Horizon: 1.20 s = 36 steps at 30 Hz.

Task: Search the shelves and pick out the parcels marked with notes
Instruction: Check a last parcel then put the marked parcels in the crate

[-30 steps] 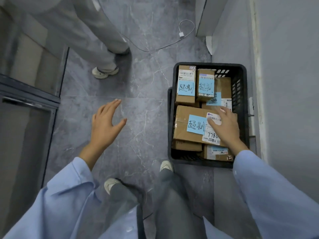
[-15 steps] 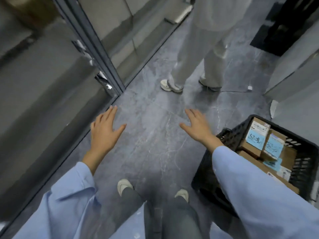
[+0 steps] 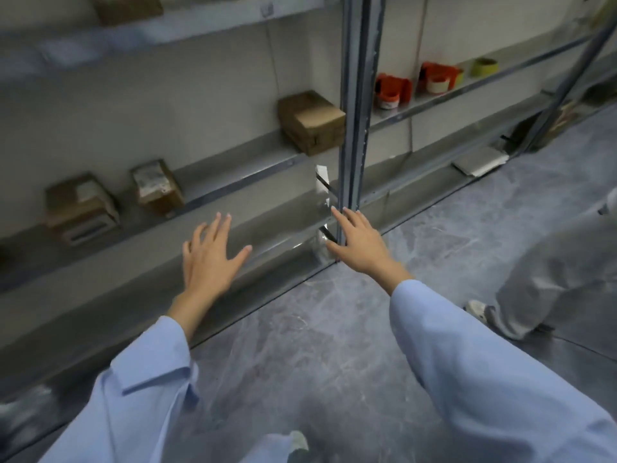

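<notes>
Grey metal shelves [image 3: 233, 168] fill the left and top of the head view. Three brown cardboard parcels stand on one shelf: one at the left [image 3: 80, 205], a smaller one with a white label [image 3: 157, 187], and a larger one [image 3: 312, 121] beside the upright post [image 3: 357, 111]. No coloured note shows on any of them. Another parcel [image 3: 127, 6] sits on the top shelf, blurred. My left hand [image 3: 208, 259] hovers open, fingers spread, in front of the lowest shelf. My right hand [image 3: 359, 243] is open too, its fingertips near the post's foot. Both hold nothing.
Red tape dispensers [image 3: 392, 88] [image 3: 437, 76] and a yellow-green tape roll [image 3: 484, 66] stand on the right-hand shelf. A flat grey item [image 3: 480, 160] lies on the bottom shelf. Another person's grey trouser legs [image 3: 547, 279] stand at the right on the marble floor [image 3: 334, 345].
My view has swung left from the black crate of noted parcels to the shelves. My right hand left the parcel in the crate and now hangs open before the shelf post.
</notes>
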Available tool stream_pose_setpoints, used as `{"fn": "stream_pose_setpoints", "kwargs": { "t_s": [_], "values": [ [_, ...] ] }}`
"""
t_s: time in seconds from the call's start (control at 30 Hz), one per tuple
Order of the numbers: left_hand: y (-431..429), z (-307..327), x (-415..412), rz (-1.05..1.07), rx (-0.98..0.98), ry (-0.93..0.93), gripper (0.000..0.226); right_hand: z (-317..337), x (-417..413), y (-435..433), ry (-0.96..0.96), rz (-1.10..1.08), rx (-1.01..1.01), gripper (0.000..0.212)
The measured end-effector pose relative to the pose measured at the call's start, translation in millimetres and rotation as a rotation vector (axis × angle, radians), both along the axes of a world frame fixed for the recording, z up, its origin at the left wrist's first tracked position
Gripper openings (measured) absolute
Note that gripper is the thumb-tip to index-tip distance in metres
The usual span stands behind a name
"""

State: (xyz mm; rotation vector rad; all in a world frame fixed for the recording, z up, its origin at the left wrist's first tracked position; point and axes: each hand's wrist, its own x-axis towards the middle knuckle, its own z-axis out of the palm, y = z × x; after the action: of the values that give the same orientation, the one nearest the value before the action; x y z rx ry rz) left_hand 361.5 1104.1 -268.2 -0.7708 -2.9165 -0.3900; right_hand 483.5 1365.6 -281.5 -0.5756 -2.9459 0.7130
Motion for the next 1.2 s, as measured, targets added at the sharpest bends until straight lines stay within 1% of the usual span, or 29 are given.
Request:
{"fn": "stream_pose_setpoints", "kwargs": {
  "t_s": [0.17,0.27,0.37,0.53,0.7,0.83,1.0,1.2],
  "values": [
    [-41.6,35.8,-71.8,0.076,0.020,0.074,0.075,36.6,-86.1,-33.5,0.051,0.058,0.037,0.076],
    [-56.9,47.7,-103.6,0.111,0.028,0.087,0.074,51.5,-124.1,-43.3,0.044,0.082,0.068,0.076],
    [-63.0,55.2,-129.5,0.140,0.059,0.100,0.074,63.6,-158.5,-44.5,0.038,0.099,0.104,0.077],
    [-48.4,62.2,-159.3,0.146,0.071,0.101,0.077,73.2,-201.3,-25.1,0.036,0.107,0.106,0.079],
    [-14.3,62.7,-191.4,0.153,0.087,0.101,0.078,72.3,-238.0,13.9,0.054,0.081,0.099,0.080],
    [26.3,54.9,-221.4,0.137,0.100,0.096,0.078,64.1,-276.0,65.7,0.053,0.059,0.108,0.084],
    [97.2,43.8,-259.6,0.159,0.103,0.056,0.077,54.0,-325.4,143.4,0.011,0.059,0.119,0.089],
    [191.6,24.2,-280.6,0.159,0.138,-0.026,0.078,38.5,-359.1,228.2,-0.040,0.096,0.133,0.097]
  ]
}}
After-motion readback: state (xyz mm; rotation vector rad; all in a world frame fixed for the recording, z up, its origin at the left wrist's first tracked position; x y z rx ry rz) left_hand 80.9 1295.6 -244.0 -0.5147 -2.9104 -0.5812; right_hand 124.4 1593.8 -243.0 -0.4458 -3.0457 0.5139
